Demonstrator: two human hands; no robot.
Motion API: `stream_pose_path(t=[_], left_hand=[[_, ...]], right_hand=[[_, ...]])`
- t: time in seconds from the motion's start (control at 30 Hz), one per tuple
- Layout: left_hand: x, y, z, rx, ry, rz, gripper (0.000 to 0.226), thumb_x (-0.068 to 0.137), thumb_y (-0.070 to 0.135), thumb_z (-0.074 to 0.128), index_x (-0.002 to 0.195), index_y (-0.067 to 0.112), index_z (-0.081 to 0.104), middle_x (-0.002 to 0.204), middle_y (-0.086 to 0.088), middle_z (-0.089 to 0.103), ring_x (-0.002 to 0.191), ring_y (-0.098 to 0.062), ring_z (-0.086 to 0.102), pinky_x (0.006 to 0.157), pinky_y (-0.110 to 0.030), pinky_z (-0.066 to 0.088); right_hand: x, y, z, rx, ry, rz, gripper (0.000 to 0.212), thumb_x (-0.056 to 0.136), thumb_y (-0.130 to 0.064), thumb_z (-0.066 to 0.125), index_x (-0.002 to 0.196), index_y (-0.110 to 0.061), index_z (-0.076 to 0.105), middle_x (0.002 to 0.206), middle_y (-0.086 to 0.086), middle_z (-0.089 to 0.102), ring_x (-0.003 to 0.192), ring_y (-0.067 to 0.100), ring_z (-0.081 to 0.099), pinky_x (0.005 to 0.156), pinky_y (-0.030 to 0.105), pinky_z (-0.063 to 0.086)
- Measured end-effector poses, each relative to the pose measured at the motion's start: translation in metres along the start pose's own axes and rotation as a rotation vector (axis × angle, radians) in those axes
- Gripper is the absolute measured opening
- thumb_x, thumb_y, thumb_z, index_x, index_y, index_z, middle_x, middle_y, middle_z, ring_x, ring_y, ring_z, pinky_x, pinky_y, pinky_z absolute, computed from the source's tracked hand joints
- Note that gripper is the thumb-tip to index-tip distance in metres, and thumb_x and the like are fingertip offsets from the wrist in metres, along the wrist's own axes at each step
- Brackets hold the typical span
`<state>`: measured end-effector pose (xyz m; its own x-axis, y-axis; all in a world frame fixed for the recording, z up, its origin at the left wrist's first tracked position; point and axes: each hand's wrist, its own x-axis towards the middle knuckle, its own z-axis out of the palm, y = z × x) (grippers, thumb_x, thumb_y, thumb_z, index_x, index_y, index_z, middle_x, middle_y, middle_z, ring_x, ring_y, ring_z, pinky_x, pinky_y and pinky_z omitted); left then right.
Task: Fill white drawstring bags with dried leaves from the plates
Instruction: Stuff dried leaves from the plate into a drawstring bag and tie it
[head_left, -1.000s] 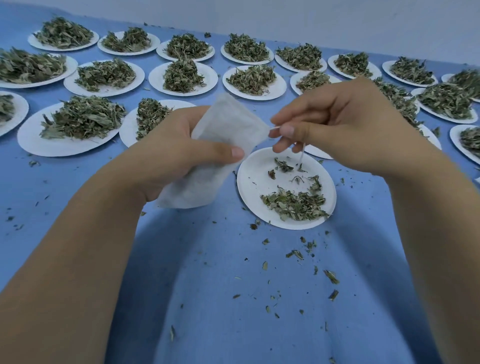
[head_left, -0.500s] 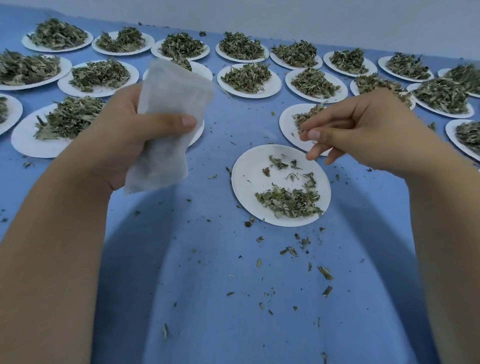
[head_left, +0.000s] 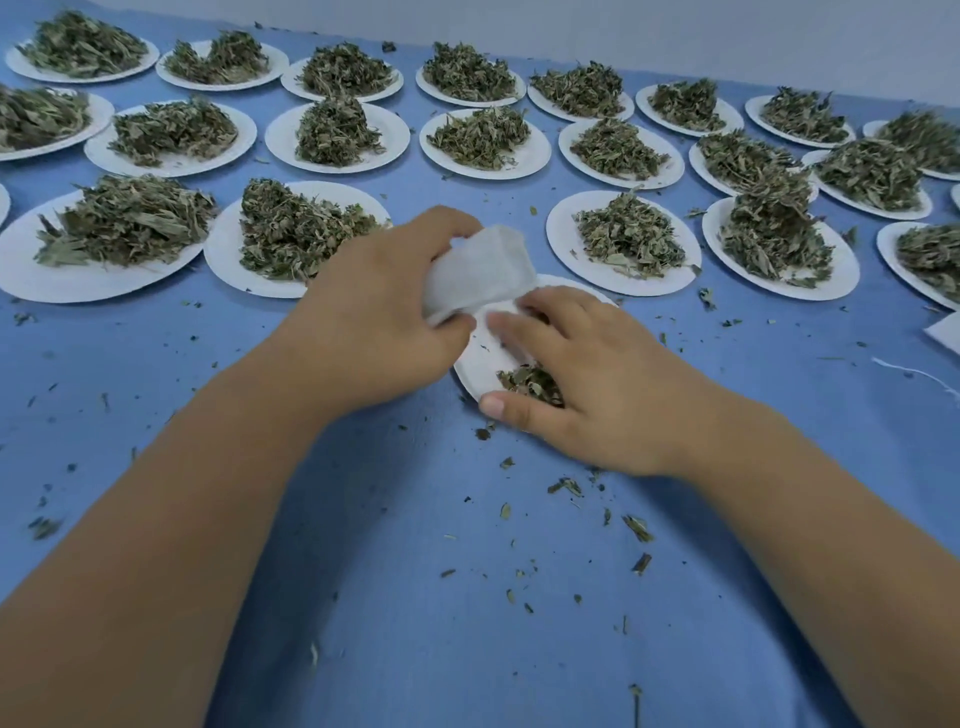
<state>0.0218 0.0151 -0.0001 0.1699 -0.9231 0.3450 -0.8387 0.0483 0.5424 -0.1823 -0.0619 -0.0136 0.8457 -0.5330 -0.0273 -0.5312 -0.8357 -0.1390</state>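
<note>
Both hands lowered to plate (head_left: 475, 370), left hand (head_left: 374, 312) gripping bag (head_left: 478, 270), right hand (head_left: 587, 379) spread over leaves (head_left: 530, 382)

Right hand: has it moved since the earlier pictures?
Yes. The right hand came down leftwards onto the near plate and now covers its leaves; earlier it hovered above the plate's far right rim.

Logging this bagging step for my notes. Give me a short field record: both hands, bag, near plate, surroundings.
Left hand: grips the white bag over the near plate's far edge
Right hand: palm down on the near plate, covering its leaves
Near plate: mostly bare where visible
Other plates: heaped with dried leaves
Tablecloth: blue, strewn with leaf crumbs
</note>
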Motion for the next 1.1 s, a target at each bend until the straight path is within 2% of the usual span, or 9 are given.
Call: stream_pose_path(t=[0.1, 0.2, 0.3, 0.43, 0.63, 0.77, 0.83, 0.97, 1.1], left_hand=[[0.000, -0.005, 0.003, 0.021, -0.102, -0.025, 0.029, 0.081, 0.023, 0.071, 0.106, 0.030, 0.057, 0.086, 0.014, 0.059, 0.078, -0.013, 0.054, 0.061, -0.012, 0.036], [0.001, -0.006, 0.002, 0.048, -0.092, -0.020, 0.021, 0.082, 0.024, 0.071, 0.093, 0.024, 0.054, 0.080, 0.009, 0.056, 0.072, -0.010, 0.052, 0.058, -0.015, 0.034], [0.002, -0.005, 0.000, 0.061, -0.041, 0.006, 0.018, 0.082, 0.022, 0.070, 0.091, 0.020, 0.055, 0.080, 0.005, 0.056, 0.074, -0.020, 0.051, 0.062, -0.030, 0.041], [0.002, -0.006, 0.001, 0.075, -0.049, 0.001, 0.017, 0.082, 0.023, 0.069, 0.091, 0.019, 0.056, 0.083, 0.004, 0.057, 0.078, -0.023, 0.053, 0.066, -0.035, 0.043], [0.000, -0.008, 0.006, 0.046, -0.089, -0.055, 0.015, 0.083, 0.025, 0.069, 0.092, 0.022, 0.057, 0.083, 0.006, 0.056, 0.076, -0.014, 0.051, 0.062, -0.014, 0.035], [0.001, -0.011, 0.007, 0.041, -0.049, -0.058, 0.018, 0.082, 0.025, 0.070, 0.091, 0.019, 0.056, 0.080, 0.005, 0.056, 0.075, -0.017, 0.052, 0.063, -0.017, 0.038], [0.001, -0.012, 0.008, 0.031, -0.058, -0.056, 0.021, 0.081, 0.026, 0.070, 0.092, 0.021, 0.052, 0.080, 0.006, 0.055, 0.074, -0.014, 0.052, 0.061, -0.017, 0.037], [0.000, -0.013, 0.009, -0.004, -0.013, -0.058, 0.031, 0.080, 0.032, 0.072, 0.094, 0.029, 0.044, 0.080, 0.009, 0.056, 0.072, -0.002, 0.053, 0.055, -0.023, 0.036], [0.000, -0.011, 0.006, -0.077, 0.095, -0.097, 0.038, 0.079, 0.039, 0.072, 0.100, 0.038, 0.041, 0.084, 0.015, 0.056, 0.078, 0.004, 0.056, 0.052, -0.023, 0.036]], right_hand=[[-0.002, 0.000, 0.002, 0.129, 0.031, 0.006, 0.068, 0.094, -0.071, 0.038, 0.142, -0.024, 0.051, 0.142, -0.004, 0.047, 0.135, 0.016, 0.040, 0.109, 0.033, 0.038], [-0.002, 0.000, 0.000, 0.173, 0.156, -0.051, 0.044, 0.100, -0.055, 0.053, 0.126, -0.021, 0.064, 0.123, -0.009, 0.060, 0.116, 0.014, 0.052, 0.098, 0.036, 0.046], [-0.009, 0.002, 0.001, 0.099, 0.283, -0.026, 0.057, 0.096, -0.065, 0.048, 0.132, -0.023, 0.064, 0.130, -0.002, 0.058, 0.124, 0.019, 0.049, 0.105, 0.041, 0.041], [-0.016, -0.002, 0.009, -0.004, 0.101, -0.003, 0.077, 0.092, -0.079, 0.034, 0.148, -0.026, 0.045, 0.150, 0.001, 0.042, 0.142, 0.019, 0.033, 0.117, 0.041, 0.031], [-0.009, -0.005, 0.014, 0.155, 0.311, -0.064, 0.040, 0.099, -0.047, 0.057, 0.119, -0.014, 0.070, 0.115, 0.000, 0.065, 0.110, 0.023, 0.056, 0.093, 0.042, 0.048], [-0.012, 0.000, 0.014, 0.042, 0.172, -0.107, 0.066, 0.097, -0.070, 0.038, 0.146, -0.028, 0.048, 0.148, -0.003, 0.045, 0.138, 0.020, 0.038, 0.110, 0.045, 0.037], [-0.012, 0.003, 0.013, -0.030, 0.113, -0.129, 0.067, 0.097, -0.073, 0.034, 0.148, -0.031, 0.045, 0.150, -0.004, 0.042, 0.140, 0.019, 0.035, 0.111, 0.045, 0.036], [-0.011, 0.004, 0.016, 0.068, 0.225, -0.225, 0.053, 0.098, -0.060, 0.052, 0.125, -0.017, 0.066, 0.119, 0.000, 0.059, 0.109, 0.024, 0.053, 0.092, 0.042, 0.046], [-0.014, 0.001, 0.017, 0.152, 0.271, -0.224, 0.042, 0.100, -0.049, 0.053, 0.093, -0.010, 0.066, 0.088, 0.001, 0.056, 0.083, 0.022, 0.052, 0.073, 0.038, 0.045]])
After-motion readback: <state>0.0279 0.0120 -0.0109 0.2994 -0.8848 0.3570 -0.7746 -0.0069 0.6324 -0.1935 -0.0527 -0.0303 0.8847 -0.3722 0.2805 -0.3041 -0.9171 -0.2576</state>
